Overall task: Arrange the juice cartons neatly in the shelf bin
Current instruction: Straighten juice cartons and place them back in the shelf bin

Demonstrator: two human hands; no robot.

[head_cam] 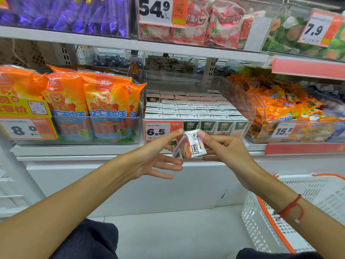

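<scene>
We pinch the carton (189, 144) between both hands, left (156, 156) and right (224, 148), before the bin (250, 116); it looks light, stiff, crushable, so flat sides suit best.

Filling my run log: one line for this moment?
hands: left and right pinch juice carton | carton: tilted, outside shelf bin | bin: rows filled

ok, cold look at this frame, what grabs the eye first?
Both hands, centre frame, pinching one small white juice carton with fruit print tilted in front of the shelf: left hand, right hand. Behind it, the clear plastic shelf bin holds tight rows of green-and-white juice cartons. Left of it stand bright orange sausage packs.
</scene>
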